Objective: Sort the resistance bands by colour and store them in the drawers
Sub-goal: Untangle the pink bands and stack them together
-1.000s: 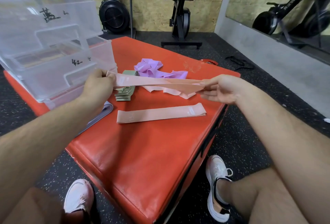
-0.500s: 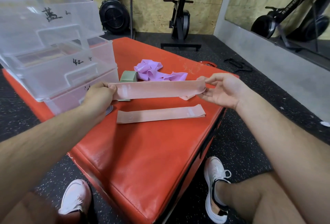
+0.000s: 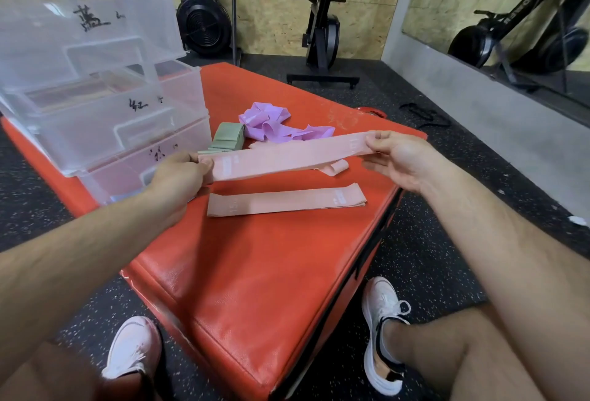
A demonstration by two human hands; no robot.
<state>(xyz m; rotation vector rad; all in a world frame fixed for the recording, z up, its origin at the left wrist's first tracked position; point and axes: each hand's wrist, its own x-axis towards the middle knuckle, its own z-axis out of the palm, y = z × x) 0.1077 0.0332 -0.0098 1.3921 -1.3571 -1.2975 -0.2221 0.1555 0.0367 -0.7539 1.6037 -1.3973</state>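
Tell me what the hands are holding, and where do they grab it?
A pink resistance band: the left hand grips its left end, and the right hand pinches its right end with the fingers.

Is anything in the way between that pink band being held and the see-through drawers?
Nothing visible does. The flat pink fabric band is held between the left hand and right hand, close beside the clear plastic drawer stack. The folded green band lies on the red padded mat below it, not in the path.
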